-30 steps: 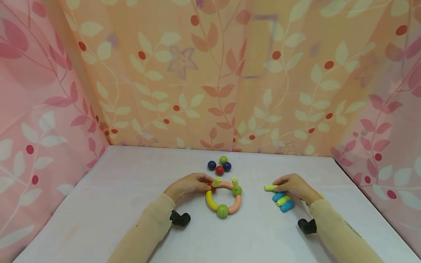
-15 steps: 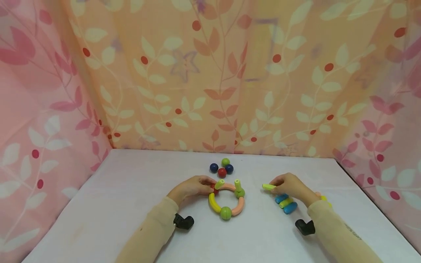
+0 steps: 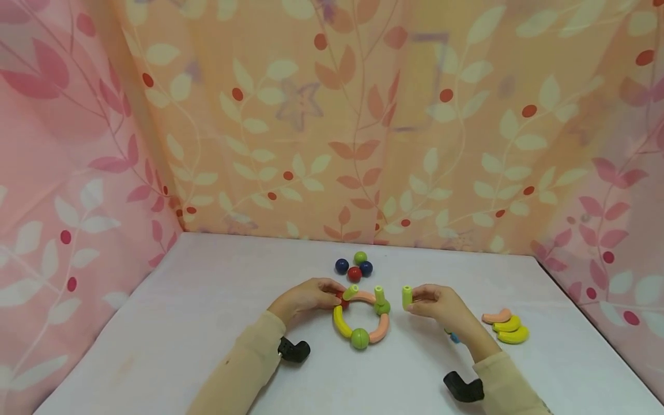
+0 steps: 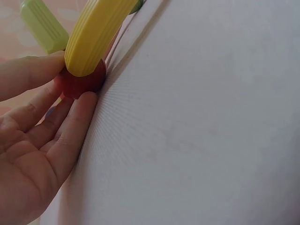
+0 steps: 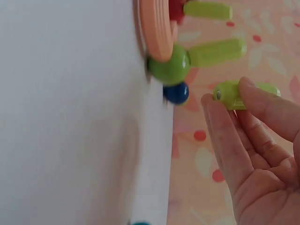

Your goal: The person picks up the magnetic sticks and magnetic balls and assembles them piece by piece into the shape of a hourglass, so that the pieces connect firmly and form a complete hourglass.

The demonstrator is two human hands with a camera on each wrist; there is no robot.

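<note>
A ring of curved pieces and balls lies on the white table (image 3: 218, 300), its yellow curved piece (image 3: 340, 323) on the left and salmon piece (image 3: 380, 329) on the right. My left hand (image 3: 307, 300) holds the red ball (image 4: 80, 85) at the ring's upper left, with thumb and fingers either side. Light green sticks rise from that ball and from the green ball (image 5: 169, 65) at the upper right. Just right of the ring, my right hand (image 3: 442, 305) pinches another light green stick (image 3: 407, 298), held upright and apart from the ring. A second green ball (image 3: 360, 339) forms the ring's near side.
Loose balls, including a red one (image 3: 354, 274) and dark blue ones (image 3: 342, 266), sit behind the ring. Right of my right hand lie yellow curved pieces (image 3: 512, 335) and a salmon one (image 3: 496, 316). A blue piece (image 3: 454, 338) is mostly hidden beneath that hand.
My right hand has carried the light green stick left, toward the ring, and turned it from lying flat to upright. My left hand keeps its hold on the red ball.
</note>
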